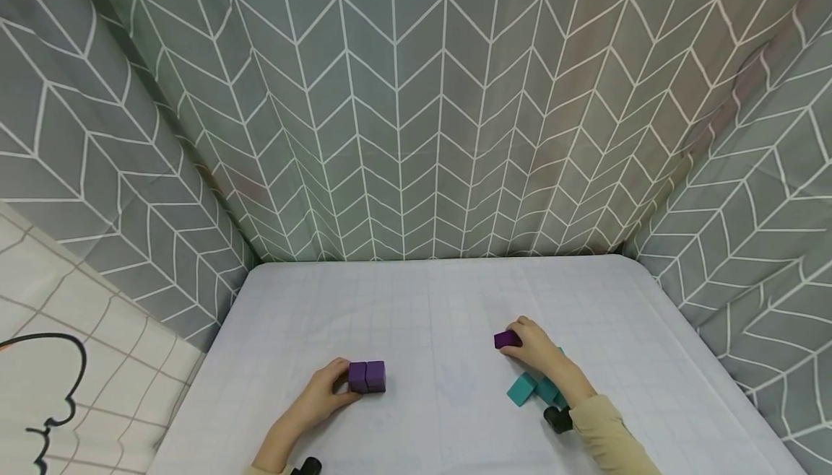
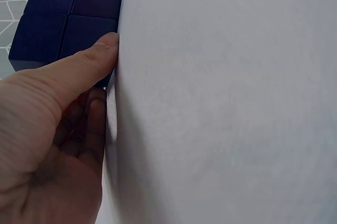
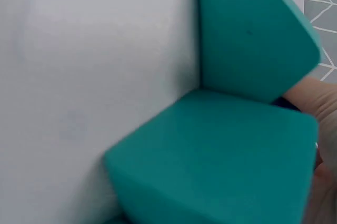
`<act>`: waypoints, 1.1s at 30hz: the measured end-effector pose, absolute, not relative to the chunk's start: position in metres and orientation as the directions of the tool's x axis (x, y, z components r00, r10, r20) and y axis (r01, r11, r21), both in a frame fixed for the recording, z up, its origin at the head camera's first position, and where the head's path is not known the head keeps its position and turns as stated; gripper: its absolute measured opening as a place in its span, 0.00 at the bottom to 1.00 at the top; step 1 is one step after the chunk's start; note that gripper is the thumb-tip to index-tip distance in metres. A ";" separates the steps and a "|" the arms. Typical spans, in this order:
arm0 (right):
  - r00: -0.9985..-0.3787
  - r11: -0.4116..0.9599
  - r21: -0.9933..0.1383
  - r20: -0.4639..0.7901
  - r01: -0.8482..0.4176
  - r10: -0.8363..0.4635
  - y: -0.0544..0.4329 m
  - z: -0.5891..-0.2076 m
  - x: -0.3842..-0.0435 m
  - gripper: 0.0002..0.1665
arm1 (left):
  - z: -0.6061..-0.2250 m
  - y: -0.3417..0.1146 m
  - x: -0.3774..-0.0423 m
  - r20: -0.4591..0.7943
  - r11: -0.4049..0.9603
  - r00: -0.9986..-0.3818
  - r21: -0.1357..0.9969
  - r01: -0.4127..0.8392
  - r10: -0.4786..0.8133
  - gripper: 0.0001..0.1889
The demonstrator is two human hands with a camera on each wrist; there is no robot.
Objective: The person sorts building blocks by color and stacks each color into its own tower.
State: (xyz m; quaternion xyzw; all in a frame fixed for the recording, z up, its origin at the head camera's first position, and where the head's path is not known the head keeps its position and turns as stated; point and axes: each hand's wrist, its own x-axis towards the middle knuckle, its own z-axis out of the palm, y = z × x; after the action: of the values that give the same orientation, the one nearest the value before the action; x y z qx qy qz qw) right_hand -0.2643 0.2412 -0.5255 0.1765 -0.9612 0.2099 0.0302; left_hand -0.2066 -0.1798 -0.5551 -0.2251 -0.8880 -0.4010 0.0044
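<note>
Gripping clustered dark purple cubes (image 1: 367, 377) on the white, cloth-covered desk (image 1: 429, 316), your left hand (image 1: 321, 394) sits across from your right hand (image 1: 536, 349), which pinches a dark purple block (image 1: 504, 340) partly hidden by fingers. Your right forearm (image 1: 573, 381) covers some of the teal cubes (image 1: 522, 389); in the right wrist view they screen most of that hand. Open room separates your hands, the desk's far edge well beyond both.

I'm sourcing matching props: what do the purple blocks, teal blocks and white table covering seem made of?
Purple blocks: perhaps painted wood or plastic; low sheen, smooth plain faces.
Teal blocks: likewise painted wood or plastic; matte, no grain visible, slightly rounded corners.
White table covering: probably woven cloth, matte; faint weave and creases show.
</note>
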 end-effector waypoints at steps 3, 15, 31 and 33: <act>-0.941 0.850 -0.405 0.135 -0.338 -0.310 0.242 -0.527 -0.262 0.21 | -0.554 -0.179 -0.206 0.194 0.574 -0.896 0.709 0.409 0.399 0.18; -0.946 0.851 -0.413 0.152 -0.324 -0.286 0.242 -0.530 -0.259 0.19 | -0.551 -0.179 -0.205 0.153 0.576 -0.904 0.726 0.377 0.399 0.18; -0.944 0.850 -0.413 0.182 -0.327 -0.274 0.233 -0.512 -0.266 0.18 | -0.552 -0.179 -0.206 0.149 0.580 -0.910 0.727 0.367 0.388 0.19; -0.936 0.846 -0.405 0.211 -0.347 -0.282 0.228 -0.504 -0.270 0.17 | -0.552 -0.179 -0.206 0.151 0.576 -0.908 0.729 0.369 0.390 0.19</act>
State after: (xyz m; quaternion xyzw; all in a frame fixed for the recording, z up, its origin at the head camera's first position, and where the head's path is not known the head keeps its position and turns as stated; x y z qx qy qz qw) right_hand -0.2699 0.2281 -0.5042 0.1641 -0.9580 0.2238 0.0718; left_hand -0.2056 -0.1790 -0.5519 -0.2136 -0.8877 -0.4077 -0.0129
